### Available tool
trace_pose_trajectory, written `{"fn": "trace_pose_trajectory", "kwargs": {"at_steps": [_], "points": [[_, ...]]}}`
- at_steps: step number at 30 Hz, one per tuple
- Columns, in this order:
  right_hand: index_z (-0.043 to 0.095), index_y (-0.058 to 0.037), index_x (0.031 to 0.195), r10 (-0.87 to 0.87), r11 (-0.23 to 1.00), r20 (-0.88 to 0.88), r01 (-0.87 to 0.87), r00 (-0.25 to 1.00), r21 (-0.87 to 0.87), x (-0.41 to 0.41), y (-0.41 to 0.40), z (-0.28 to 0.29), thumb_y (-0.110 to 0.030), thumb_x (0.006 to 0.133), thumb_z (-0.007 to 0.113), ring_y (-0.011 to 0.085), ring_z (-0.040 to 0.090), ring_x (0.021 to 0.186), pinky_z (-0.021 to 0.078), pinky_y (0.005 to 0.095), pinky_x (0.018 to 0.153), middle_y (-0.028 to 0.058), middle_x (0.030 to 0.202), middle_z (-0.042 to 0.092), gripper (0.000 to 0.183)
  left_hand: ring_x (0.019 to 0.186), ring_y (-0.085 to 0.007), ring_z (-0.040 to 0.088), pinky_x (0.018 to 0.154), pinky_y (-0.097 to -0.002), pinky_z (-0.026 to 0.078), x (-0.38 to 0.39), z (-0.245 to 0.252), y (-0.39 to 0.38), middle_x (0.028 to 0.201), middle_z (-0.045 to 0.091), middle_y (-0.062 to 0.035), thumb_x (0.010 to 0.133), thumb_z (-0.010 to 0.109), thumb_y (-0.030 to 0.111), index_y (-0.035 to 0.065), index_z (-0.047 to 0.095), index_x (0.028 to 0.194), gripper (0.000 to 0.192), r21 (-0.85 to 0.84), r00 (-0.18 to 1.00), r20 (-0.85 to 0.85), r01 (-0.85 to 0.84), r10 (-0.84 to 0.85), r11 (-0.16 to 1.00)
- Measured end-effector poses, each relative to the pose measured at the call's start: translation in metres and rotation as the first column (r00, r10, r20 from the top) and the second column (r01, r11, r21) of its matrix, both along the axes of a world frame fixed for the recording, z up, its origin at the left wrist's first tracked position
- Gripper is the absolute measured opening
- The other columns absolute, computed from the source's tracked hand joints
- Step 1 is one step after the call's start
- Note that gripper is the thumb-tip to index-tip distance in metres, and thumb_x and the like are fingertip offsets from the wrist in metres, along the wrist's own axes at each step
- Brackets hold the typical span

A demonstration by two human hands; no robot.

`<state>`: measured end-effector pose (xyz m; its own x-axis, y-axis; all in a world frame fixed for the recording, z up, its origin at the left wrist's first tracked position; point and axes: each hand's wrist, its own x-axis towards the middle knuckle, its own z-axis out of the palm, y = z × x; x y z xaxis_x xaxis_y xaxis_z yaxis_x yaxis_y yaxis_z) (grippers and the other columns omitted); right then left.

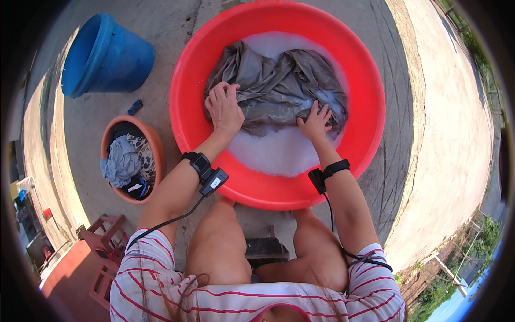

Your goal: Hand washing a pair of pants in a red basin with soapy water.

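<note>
In front of me stands a large red plastic basin [277, 193] holding cloudy, sudsy water [267, 151]. A wet grey-brown cloth [277, 80] lies bunched in it, partly under the water. My left hand [225, 108] is at the cloth's left part, fingers bent and touching it; whether they pinch the fabric is not plain. My right hand [316, 122] rests with spread fingers on the cloth's lower right part, near some foam. Both forearms carry a black strap with a small device and a cable.
An empty-looking blue bucket [122, 60] lies at the upper left. Below it are a small dark blue packet [135, 107] and an orange-brown tub [160, 161] of clothes [120, 161]. Reddish stools [105, 237] stand at the lower left. Concrete ground surrounds the basin.
</note>
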<state>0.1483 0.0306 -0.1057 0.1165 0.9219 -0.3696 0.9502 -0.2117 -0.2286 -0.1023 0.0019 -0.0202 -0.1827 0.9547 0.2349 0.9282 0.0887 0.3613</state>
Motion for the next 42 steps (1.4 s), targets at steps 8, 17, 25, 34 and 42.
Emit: {"fn": "trace_pose_trajectory", "kwargs": {"at_steps": [8, 17, 25, 34, 42], "points": [[0.032, -0.0202, 0.138, 0.716, 0.690, 0.071, -0.690, 0.694, -0.216, 0.048, -0.016, -0.002, -0.047, 0.062, 0.075, 0.0478, 0.012, 0.133, 0.0347, 0.0589, 0.095, 0.0281, 0.143, 0.014, 0.092, 0.115, -0.0322, 0.042, 0.086, -0.0428, 0.046, 0.040, -0.049, -0.041, 0.134, 0.030, -0.0200, 0.065, 0.077, 0.035, 0.0044, 0.023, 0.139, 0.097, -0.711, 0.940, -0.102, 0.161, -0.327, 0.685], [0.047, -0.0151, 0.118, 0.632, 0.756, 0.343, -0.651, 0.695, -0.075, 0.012, -0.048, -0.026, -0.017, 0.067, 0.069, 0.0365, 0.039, 0.115, 0.0487, 0.0501, 0.079, 0.0189, 0.124, 0.038, 0.056, 0.119, -0.0361, 0.042, 0.091, -0.0473, 0.041, 0.033, -0.095, -0.029, 0.130, 0.040, -0.0219, 0.085, 0.049, 0.018, 0.0053, 0.047, 0.126, 0.043, -0.761, 0.782, -0.287, 0.165, -0.554, 0.627], [0.043, -0.0041, 0.114, 0.643, 0.730, -0.137, -0.657, 0.754, -0.189, 0.018, -0.010, 0.091, 0.005, 0.066, 0.056, 0.0427, 0.058, 0.089, 0.0471, 0.0481, 0.076, 0.0265, 0.109, 0.053, 0.051, 0.092, -0.0330, 0.061, 0.076, -0.0443, 0.049, -0.002, 0.017, -0.021, 0.092, 0.065, -0.0155, 0.070, 0.058, 0.007, 0.0119, 0.065, 0.099, 0.030, -0.586, 0.876, 0.144, 0.451, -0.460, 0.673], [0.060, -0.0076, 0.103, 0.615, 0.759, -0.084, -0.559, 0.784, 0.334, 0.012, 0.037, 0.335, 0.003, 0.066, 0.051, 0.0360, 0.058, 0.091, 0.0452, 0.0449, 0.076, 0.0194, 0.091, 0.062, 0.039, 0.092, -0.0347, 0.058, 0.078, -0.0440, 0.046, -0.039, 0.228, 0.042, 0.093, 0.063, -0.0161, 0.065, 0.052, -0.004, 0.0095, 0.064, 0.098, 0.038, -0.172, 0.911, 0.063, 0.412, -0.408, 0.895], [0.062, -0.0075, 0.106, 0.590, 0.639, 0.007, -0.473, 0.807, 0.607, 0.003, 0.087, 0.554, 0.002, 0.067, 0.044, 0.0283, 0.065, 0.073, 0.0524, 0.0373, 0.061, 0.0161, 0.080, 0.065, 0.044, 0.080, -0.0285, 0.064, 0.070, -0.0394, 0.049, -0.060, 0.456, 0.103, 0.081, 0.065, -0.0166, 0.067, 0.050, 0.000, 0.0063, 0.065, 0.092, 0.030, 0.466, 0.880, -0.328, 0.468, -0.345, 0.751]]}}
